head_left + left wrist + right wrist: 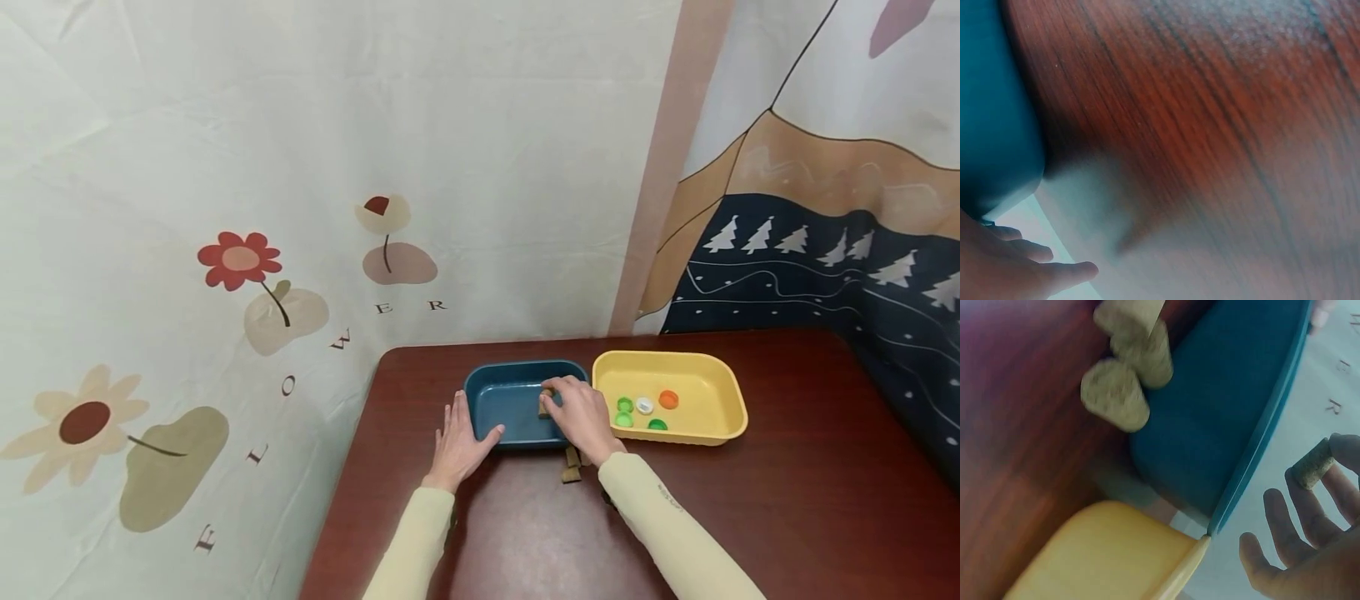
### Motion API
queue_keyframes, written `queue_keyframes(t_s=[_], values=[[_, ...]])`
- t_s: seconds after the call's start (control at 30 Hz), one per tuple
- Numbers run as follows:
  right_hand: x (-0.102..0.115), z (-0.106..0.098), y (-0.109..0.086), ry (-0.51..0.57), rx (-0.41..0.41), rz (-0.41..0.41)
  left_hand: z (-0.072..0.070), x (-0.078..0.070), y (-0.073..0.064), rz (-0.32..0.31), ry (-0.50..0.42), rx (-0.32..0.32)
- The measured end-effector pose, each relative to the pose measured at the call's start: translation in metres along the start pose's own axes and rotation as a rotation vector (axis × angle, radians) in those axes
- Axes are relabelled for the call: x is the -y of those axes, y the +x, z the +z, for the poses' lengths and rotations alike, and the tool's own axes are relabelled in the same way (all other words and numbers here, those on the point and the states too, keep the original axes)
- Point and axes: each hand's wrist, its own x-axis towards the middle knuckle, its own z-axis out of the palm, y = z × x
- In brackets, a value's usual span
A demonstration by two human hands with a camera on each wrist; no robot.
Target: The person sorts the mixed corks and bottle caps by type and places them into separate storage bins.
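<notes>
My right hand (583, 415) pinches a brown cork (1313, 464) between thumb and fingertips, over the blue tray (510, 408). In the right wrist view the remaining fingers spread away from the cork. At the tray's left end, my left hand (459, 446) lies along the outer side, its fingers straight and the thumb pointing toward the front rim. The left wrist view catches only part of that hand beside the blue wall. Three more corks (1115, 394) lie clustered on the table against the tray's front side, partly covered by the right forearm in the head view.
Right beside the blue tray stands a yellow tray (712, 396) holding green, white and orange bottle caps (668, 400). Both trays sit on a dark red wooden table (540, 542), near its back edge. A printed cloth (510, 167) hangs behind.
</notes>
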Motion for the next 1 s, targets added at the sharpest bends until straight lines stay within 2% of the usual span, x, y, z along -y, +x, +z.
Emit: queue_keyframes(t_s=[0.23,0.43,0.77,1.0], values=[[-0.004,0.007,0.015,-0.259,0.146,-0.126,-0.001,-0.002,-0.001,-0.001,-0.003,0.002],[-0.012,0.013,0.020,-0.403,0.250,-0.155,0.000,-0.004,-0.001,-0.002,-0.005,0.011],[-0.020,0.023,0.017,-0.440,0.281,-0.170,0.003,-0.006,-0.001,-0.013,-0.003,0.009],[-0.013,0.011,0.019,-0.395,0.241,-0.170,0.000,-0.003,-0.002,-0.017,-0.002,0.003]])
